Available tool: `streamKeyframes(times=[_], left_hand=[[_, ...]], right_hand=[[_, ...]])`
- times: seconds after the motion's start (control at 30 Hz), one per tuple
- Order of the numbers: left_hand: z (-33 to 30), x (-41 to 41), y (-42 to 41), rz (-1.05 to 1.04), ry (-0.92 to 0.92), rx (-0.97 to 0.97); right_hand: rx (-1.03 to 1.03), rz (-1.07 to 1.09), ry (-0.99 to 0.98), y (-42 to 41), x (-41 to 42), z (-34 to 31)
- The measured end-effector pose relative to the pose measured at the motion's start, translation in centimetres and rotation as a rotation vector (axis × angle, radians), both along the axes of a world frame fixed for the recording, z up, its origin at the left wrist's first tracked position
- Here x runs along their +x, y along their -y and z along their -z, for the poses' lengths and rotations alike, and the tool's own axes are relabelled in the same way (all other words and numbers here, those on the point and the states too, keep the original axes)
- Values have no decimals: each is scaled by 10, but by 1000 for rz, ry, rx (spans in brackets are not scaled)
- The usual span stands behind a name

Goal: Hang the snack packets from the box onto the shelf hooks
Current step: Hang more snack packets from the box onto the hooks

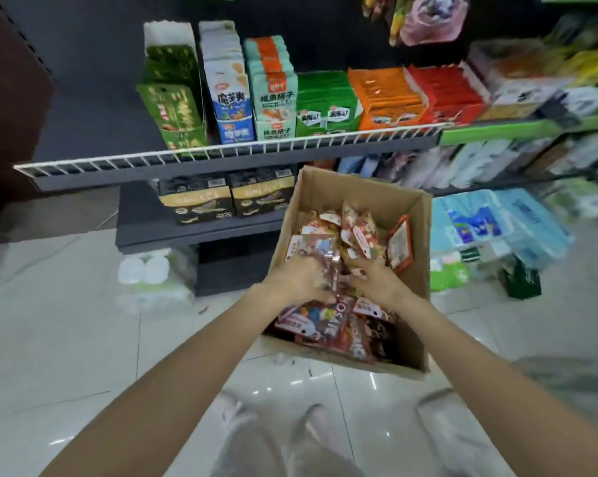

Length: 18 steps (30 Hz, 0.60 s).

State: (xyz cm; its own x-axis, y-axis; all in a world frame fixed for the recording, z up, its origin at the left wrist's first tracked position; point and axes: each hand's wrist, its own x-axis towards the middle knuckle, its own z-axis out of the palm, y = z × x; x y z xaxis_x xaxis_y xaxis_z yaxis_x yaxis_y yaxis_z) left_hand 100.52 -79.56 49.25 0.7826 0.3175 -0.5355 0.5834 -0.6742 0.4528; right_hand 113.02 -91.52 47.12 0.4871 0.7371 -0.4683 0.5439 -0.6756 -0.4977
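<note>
Glossy red and orange plastic is bunched between our two hands: a cluster of snack packets (335,270) gathered from both sides, down inside the cardboard box (418,270). Our left hand (299,278) has its fingers curled around the left side of the bunch, and our right hand (371,278) curls against the right side. The blur keeps us from telling how many packets we hold or whether any single one is pinched by its top.

More packets lie loose in the box, some standing near the far wall, others flat at the near end under our wrists. The box sits on the pale tiled floor (84,339), just in front of the lower shelves.

We judge this to be the picking-up step; nothing from this bunch is hung yet. Next, we would lift the bunch clear of the box walls, free one packet, find its hanging hole and carry it up to a hook. No bare hook is plain to see here; hanging bags (425,18) show only at the top edge, above the wire-fronted shelf (222,151) of boxed snacks.

Both forearms reach forward and down, bare, converging over the near half of the box, palms turned toward each other.
</note>
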Motion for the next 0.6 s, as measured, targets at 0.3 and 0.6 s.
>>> streamKeyframes(times=[0.3,0.6], left_hand=[[-16,-15,-3,-233,218,361],[-60,-29,-32,-478,506,344]], right_hand=[[-270,-57,-53,-5,-2,-3],[53,247,-568,-20,-1,-53]])
